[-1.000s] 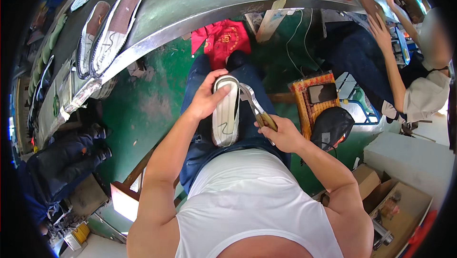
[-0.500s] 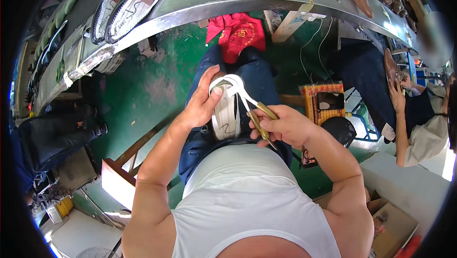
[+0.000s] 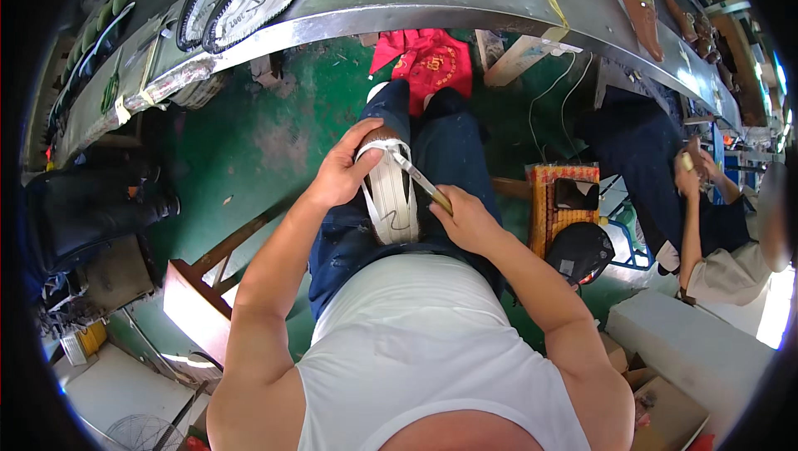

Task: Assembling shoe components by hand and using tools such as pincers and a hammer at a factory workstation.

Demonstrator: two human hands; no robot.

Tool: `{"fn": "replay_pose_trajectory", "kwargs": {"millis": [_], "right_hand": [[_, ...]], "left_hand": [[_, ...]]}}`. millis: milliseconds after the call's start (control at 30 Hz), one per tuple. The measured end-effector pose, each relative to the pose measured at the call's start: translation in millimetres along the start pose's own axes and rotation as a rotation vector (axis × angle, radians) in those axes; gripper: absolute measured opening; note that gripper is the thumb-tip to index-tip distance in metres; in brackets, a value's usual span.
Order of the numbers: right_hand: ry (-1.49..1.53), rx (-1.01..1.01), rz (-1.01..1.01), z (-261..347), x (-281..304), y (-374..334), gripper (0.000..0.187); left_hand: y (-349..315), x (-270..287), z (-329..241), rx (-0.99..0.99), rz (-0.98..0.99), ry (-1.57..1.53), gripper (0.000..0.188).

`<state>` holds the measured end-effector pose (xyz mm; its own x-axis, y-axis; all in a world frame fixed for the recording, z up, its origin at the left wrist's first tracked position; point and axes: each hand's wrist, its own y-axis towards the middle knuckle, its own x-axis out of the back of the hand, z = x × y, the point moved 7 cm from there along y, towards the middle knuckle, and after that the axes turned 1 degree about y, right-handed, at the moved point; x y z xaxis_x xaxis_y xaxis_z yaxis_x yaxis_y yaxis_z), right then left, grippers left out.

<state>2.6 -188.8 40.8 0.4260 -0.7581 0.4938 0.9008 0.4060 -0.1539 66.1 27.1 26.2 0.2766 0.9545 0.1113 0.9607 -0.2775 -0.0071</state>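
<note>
A shoe (image 3: 391, 200) rests on my lap with its pale underside up and its brown toe (image 3: 381, 133) pointing away from me. My left hand (image 3: 343, 167) is closed around the toe's left side, the thumb pressing near a white strip (image 3: 381, 145) that runs along the edge there. In my right hand (image 3: 467, 220) are pincers (image 3: 420, 178) with a silvery head and brass-coloured handles. Their head touches the shoe's right edge near the toe, at the strip. What the jaws bite on is too small to tell.
Ahead runs a metal-edged workbench (image 3: 349, 23) with shoes (image 3: 264, 4) at its left and brown shoes (image 3: 638, 19) at its right. A red cloth (image 3: 428, 64) lies beneath. On the right, a co-worker's hands (image 3: 692, 170) hold a brown shoe. A wooden stool (image 3: 199, 297) stands left.
The white strip, looped loosely above the shoe before, now lies close along the toe edge. My right hand has moved the pincers' head down onto the shoe, and the handles look closer together.
</note>
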Motion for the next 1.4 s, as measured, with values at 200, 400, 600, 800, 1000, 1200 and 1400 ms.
{"fn": "replay_pose_trajectory", "kwargs": {"millis": [200, 400, 600, 800, 1000, 1200, 1400], "right_hand": [[-0.16, -0.146, 0.149, 27.5, 14.7, -8.6, 0.029], [0.38, -0.414, 0.356, 26.2, 31.1, -14.7, 0.024], [0.162, -0.084, 0.032, 29.7, 29.9, 25.6, 0.027], [0.104, -0.145, -0.073, 9.6, 25.9, 17.3, 0.049], [0.711, -0.222, 0.056, -35.9, -15.6, 31.2, 0.046], [0.716, -0.322, 0.155, -51.3, 2.2, 9.3, 0.043], [0.719, -0.269, 0.04, -59.9, 1.8, -5.5, 0.041]], "left_hand": [[-1.0, -8.6, 2.6, 0.261, -0.081, -0.237, 0.043], [9.5, -7.2, 4.4, 0.24, -0.095, -0.166, 0.042], [9.3, -13.9, -12.9, 0.22, 0.095, 0.094, 0.07], [-28.9, -32.2, 9.5, 0.344, 0.253, -0.367, 0.085], [-17.1, -28.3, 8.1, 0.1, 0.059, 0.096, 0.065], [-7.8, -48.1, -21.6, -0.172, -0.269, 0.488, 0.029], [40.1, -65.8, 114.0, 0.644, -0.511, -0.727, 0.047]]}}
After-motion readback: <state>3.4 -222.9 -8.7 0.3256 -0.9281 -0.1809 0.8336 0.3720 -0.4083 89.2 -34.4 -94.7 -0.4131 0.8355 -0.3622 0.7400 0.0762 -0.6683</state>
